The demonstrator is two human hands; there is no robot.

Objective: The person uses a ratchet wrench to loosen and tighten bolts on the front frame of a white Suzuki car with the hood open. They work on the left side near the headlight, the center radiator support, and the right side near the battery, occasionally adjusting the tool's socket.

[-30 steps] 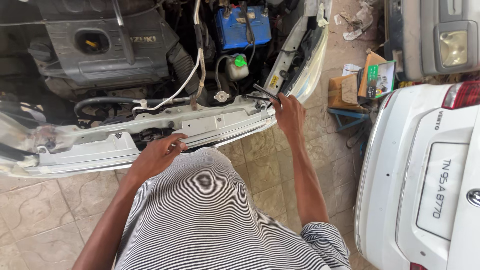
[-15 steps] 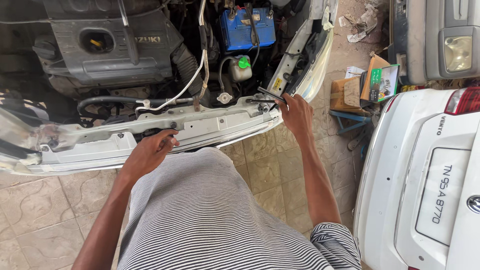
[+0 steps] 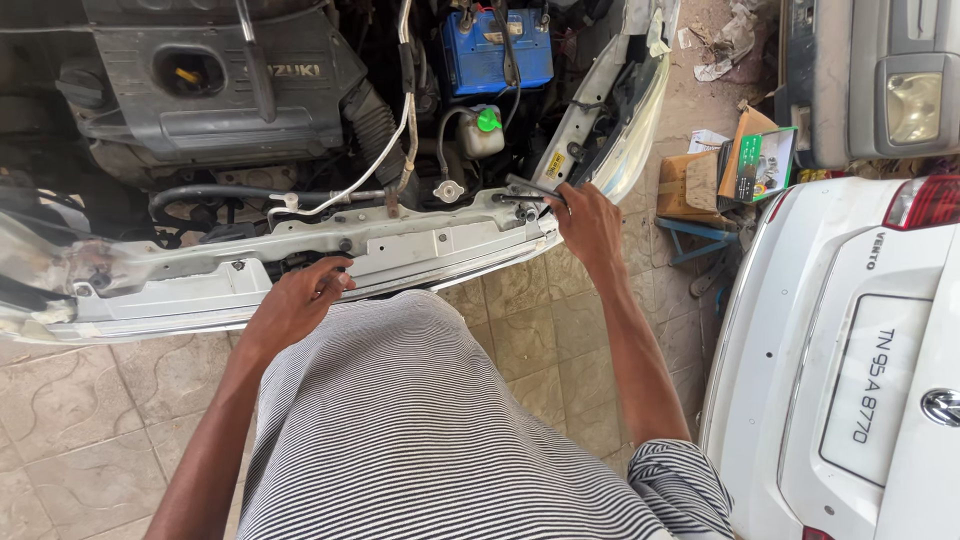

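I stand over the open front of a car, looking down at my striped shirt. My left hand (image 3: pixel 297 301) rests with curled fingers on the lower edge of the white front crossmember (image 3: pixel 420 243). At the panel's right end, my right hand (image 3: pixel 588 225) grips a dark metal wrench (image 3: pixel 528 189) set against a bolt there. Behind the panel sit a grey engine cover (image 3: pixel 220 85), a blue battery (image 3: pixel 497 55) and a small reservoir with a green cap (image 3: pixel 485 125). The wrench head is partly hidden by the panel's end.
A white car's rear (image 3: pixel 850 380) stands close on my right. Cardboard boxes (image 3: pixel 735 165) on a blue stool (image 3: pixel 700 235) sit beyond it, with another vehicle's grey corner (image 3: pixel 870 80) at top right. The floor (image 3: pixel 90 420) is beige tile.
The view has shifted slightly. My right hand has stayed at the panel's right end with the wrench, and my left hand has kept its place on the panel's lower edge.
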